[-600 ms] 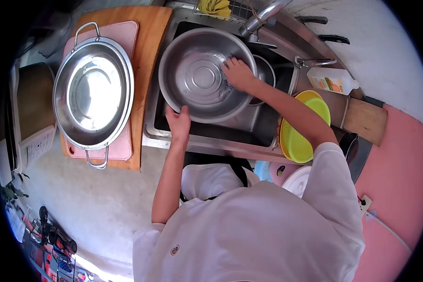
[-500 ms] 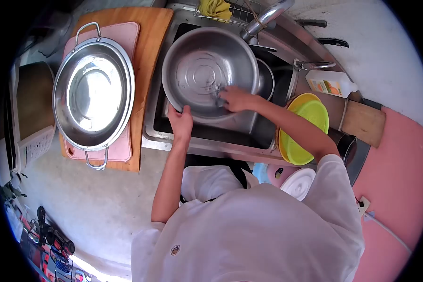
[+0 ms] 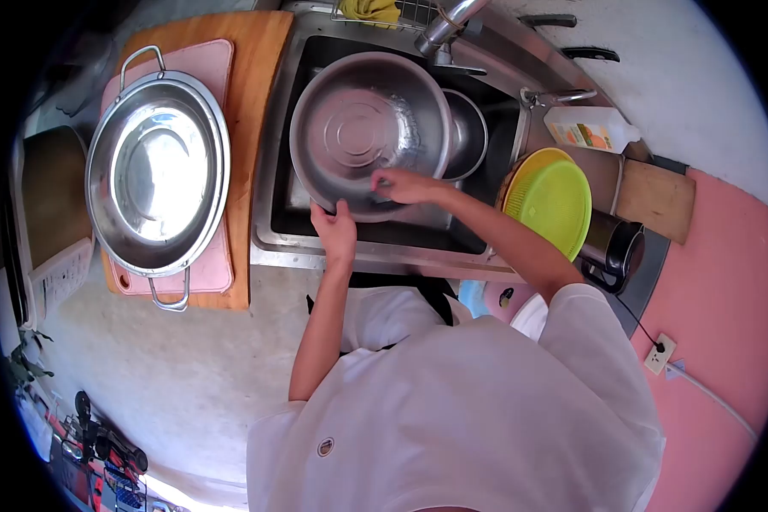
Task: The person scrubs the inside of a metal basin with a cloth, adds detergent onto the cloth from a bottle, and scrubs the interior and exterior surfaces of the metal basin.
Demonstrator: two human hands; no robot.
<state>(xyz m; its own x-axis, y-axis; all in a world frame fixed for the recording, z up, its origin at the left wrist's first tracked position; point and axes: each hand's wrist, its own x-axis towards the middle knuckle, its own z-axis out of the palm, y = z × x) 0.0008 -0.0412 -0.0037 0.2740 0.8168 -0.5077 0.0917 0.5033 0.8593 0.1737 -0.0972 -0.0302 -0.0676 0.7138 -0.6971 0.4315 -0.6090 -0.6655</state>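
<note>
Steel basin positioned in the sink opening.
At the sink's near side, the left hand has its grip closed on the basin's rim; the right hand curls inside the basin, and whether its grip holds anything cannot be determined. Right of the sink: green basket. Far edge: tap.

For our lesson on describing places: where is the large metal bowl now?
In the head view, the large bowl is upper middle, at the sink: the left hand at its near rim, a smaller pan close on its right.
</note>
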